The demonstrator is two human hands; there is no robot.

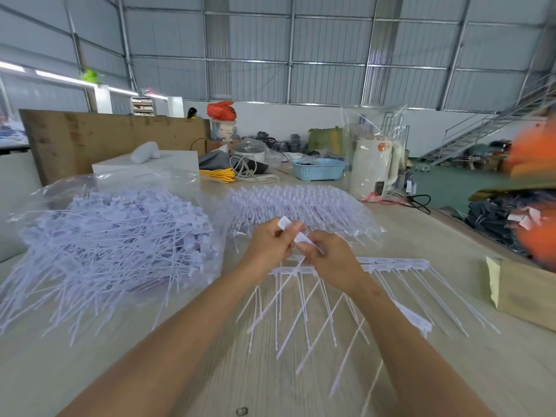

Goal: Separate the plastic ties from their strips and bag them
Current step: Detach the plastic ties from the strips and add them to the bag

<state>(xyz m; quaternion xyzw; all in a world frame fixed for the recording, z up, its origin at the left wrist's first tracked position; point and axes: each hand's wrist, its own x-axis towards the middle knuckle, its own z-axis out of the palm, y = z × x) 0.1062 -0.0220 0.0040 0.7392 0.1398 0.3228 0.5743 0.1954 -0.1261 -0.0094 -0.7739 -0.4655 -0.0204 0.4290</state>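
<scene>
My left hand (pixel 269 245) grips several loose white plastic ties (pixel 284 222) by their flat heads, their thin tails hanging down toward the table. My right hand (pixel 326 255) pinches the head of another tie (pixel 301 237) close beside the left hand. Just below both hands lies a strip of ties (pixel 394 264), its tails fanned out toward me. A clear plastic bag (pixel 108 239) heaped with separated ties lies at the left. A stack of full strips (pixel 301 206) in clear wrap sits behind my hands.
A cardboard box (pixel 523 293) stands at the table's right edge. Further back are a blue basket (pixel 319 169), a white kettle (pixel 373 167) in plastic, yellow cord (pixel 218 175) and a white box (pixel 144 164). Dark goods lie on the floor to the right.
</scene>
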